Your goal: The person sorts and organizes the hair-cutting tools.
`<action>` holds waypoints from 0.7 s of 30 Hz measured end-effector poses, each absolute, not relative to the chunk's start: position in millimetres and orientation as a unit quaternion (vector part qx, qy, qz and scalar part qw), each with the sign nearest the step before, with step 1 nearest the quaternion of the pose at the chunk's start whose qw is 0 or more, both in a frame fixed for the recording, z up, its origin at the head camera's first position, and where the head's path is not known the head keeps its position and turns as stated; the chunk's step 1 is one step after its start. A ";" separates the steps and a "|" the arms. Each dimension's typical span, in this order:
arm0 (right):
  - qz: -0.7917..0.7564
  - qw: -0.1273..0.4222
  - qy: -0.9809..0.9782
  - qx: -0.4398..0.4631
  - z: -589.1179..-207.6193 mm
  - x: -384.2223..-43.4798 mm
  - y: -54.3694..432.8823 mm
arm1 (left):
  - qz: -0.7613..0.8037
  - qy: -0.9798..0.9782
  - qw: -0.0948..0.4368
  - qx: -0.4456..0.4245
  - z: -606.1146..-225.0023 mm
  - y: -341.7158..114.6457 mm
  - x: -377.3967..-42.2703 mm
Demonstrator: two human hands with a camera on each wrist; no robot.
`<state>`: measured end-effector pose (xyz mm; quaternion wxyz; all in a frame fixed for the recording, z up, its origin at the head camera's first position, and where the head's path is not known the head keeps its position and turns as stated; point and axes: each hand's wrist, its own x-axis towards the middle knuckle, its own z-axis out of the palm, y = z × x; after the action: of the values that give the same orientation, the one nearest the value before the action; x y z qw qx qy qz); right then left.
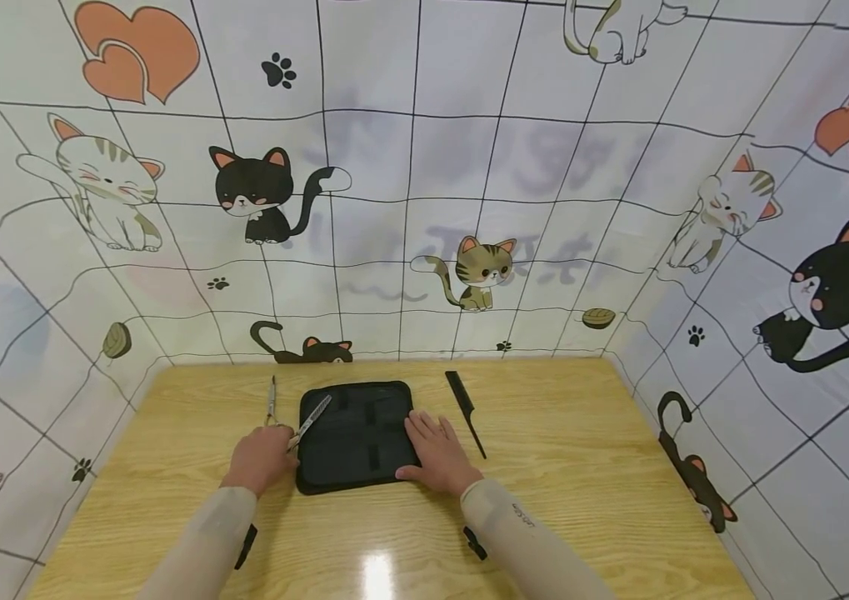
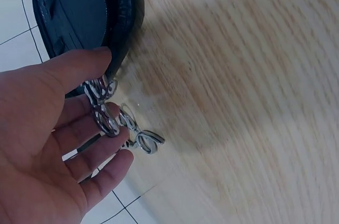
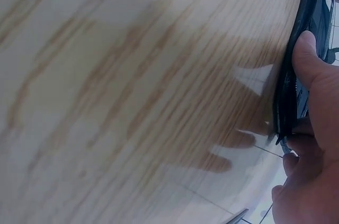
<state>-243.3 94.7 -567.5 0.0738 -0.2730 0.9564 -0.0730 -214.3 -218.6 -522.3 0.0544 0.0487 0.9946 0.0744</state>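
My left hand [image 1: 262, 460] pinches the ring handles of a pair of silver scissors [image 1: 313, 421] between thumb and fingers. Their blades slant over the left part of an open black zip case [image 1: 349, 425], which lies flat. In the left wrist view the handles of the held scissors [image 2: 106, 121] show at the fingertips, beside the case's rounded zipped corner. A second pair of scissors [image 1: 271, 402] lies just beyond the left hand, its handles partly hidden. My right hand [image 1: 439, 457] rests on the right edge of the case, thumb and fingers spread.
A black tail comb [image 1: 460, 395] lies right of the case, its thin tail toward the right hand. The wooden table [image 1: 574, 492] meets a cloth wall [image 1: 372, 233] with cat drawings at the back and sides.
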 end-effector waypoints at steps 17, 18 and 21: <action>-0.062 0.090 0.957 -0.269 -555.5 -250.1 89.8 | 0.043 0.995 0.058 0.069 -517.1 -215.9 -219.9; -0.061 0.090 0.957 -0.270 -555.6 -250.3 89.7 | 0.044 0.995 0.058 0.069 -517.2 -216.5 -220.1; -0.059 0.094 0.956 -0.270 -555.1 -250.4 90.2 | 0.045 0.995 0.060 0.069 -516.0 -218.1 -220.5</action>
<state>-250.4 90.2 -555.1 0.0941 -0.2702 0.9563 -0.0593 -220.5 -218.1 -516.0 0.0599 0.0694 0.9948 0.0448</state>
